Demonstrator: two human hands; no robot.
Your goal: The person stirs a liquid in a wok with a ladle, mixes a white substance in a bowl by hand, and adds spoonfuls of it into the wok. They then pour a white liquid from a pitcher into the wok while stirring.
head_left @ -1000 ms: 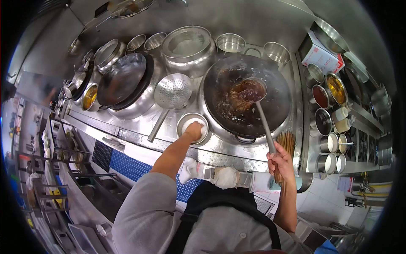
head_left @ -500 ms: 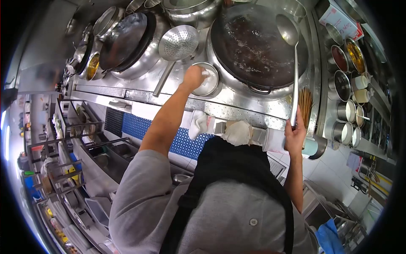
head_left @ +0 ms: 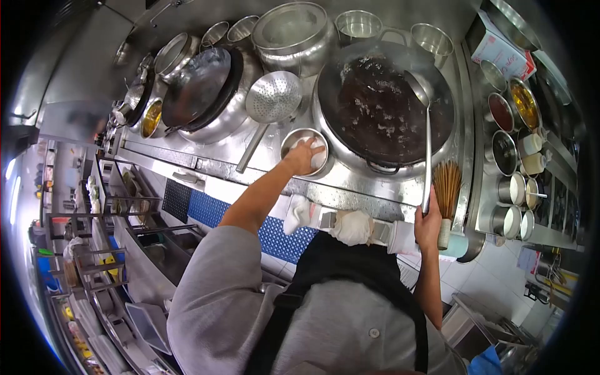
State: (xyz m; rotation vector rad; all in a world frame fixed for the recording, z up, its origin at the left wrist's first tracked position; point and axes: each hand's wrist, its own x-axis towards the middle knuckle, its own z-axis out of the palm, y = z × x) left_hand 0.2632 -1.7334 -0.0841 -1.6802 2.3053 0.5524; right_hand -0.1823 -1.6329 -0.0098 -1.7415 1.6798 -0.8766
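Note:
My left hand point(head_left: 301, 157) reaches into a small metal bowl point(head_left: 284, 141), its fingers spread over white contents point(head_left: 319, 157) that I cannot identify. The hand partly covers the bowl. In my right hand point(head_left: 428, 228) is the end of a long-handled ladle point(head_left: 428, 156). Its round head lies inside a large black wok point(head_left: 331, 115), at the right side. Dark, bubbling liquid point(head_left: 378, 103) fills the wok's middle. Left of the bowl, a perforated skimmer point(head_left: 273, 97) rests on the steel counter, its handle slanting towards me. A bamboo brush point(head_left: 447, 194) stands beside my right hand.
Another wok point(head_left: 197, 87) leans on a steel burner at the left. A lidded metal pot point(head_left: 290, 37) stands behind the skimmer. At the right, several seasoning containers point(head_left: 504, 153) line a shelf beside a carton point(head_left: 500, 47). White cloths point(head_left: 353, 227) lie on the front rail.
The view has shifted, so the stove sits lower in it. My left hand has gone from the bowl's left rim further in, its fingers now spread. My right hand still holds the ladle.

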